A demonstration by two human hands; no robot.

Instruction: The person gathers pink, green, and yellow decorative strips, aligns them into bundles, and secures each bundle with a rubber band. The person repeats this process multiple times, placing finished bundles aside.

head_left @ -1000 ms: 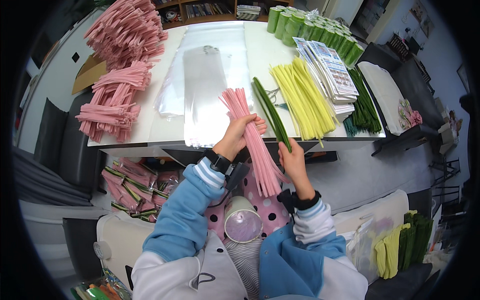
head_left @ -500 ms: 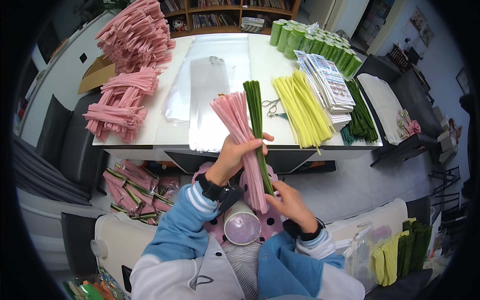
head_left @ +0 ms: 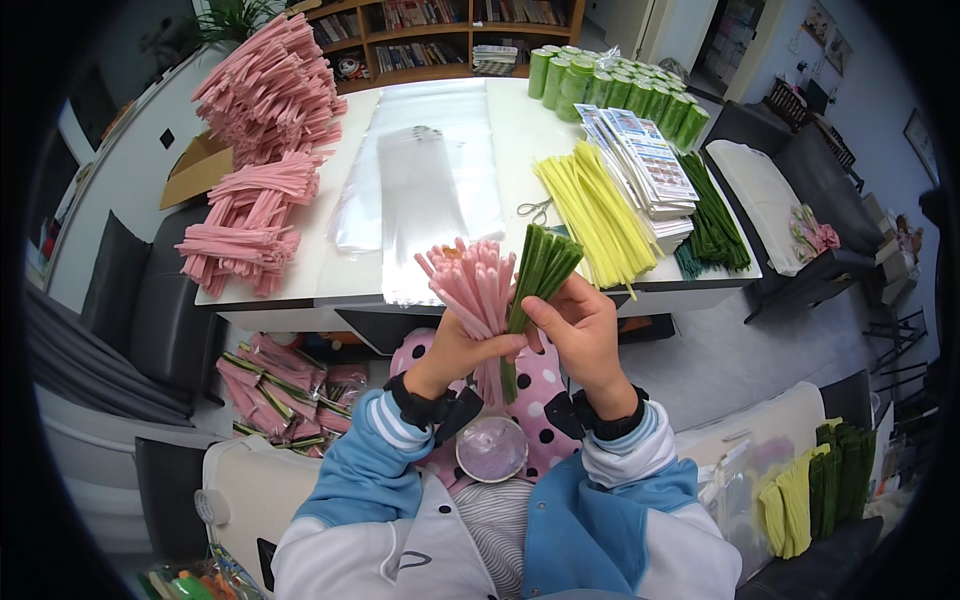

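Note:
A bundle of pink pipe cleaners stands in my left hand, whose fingers wrap round its middle. Against its right side leans a thinner bundle of green pipe cleaners. My right hand pinches the green bundle below its top ends, and its lower part passes by my left fingers. Both bundles tilt with their tops toward the table, and their lower ends hang over my lap. A round tub with a pale purple inside sits between my thighs, just below the bundles.
On the white table lie heaped pink pipe cleaners, clear plastic sleeves, yellow pipe cleaners, scissors, stacked printed cards and green rolls. Packed pink-and-green bundles lie on the floor at left. More pipe cleaners rest beside me at right.
My right hand has moved from the green bundle's lower end up to near its top. Both bundles have come lower and tip so their top ends show.

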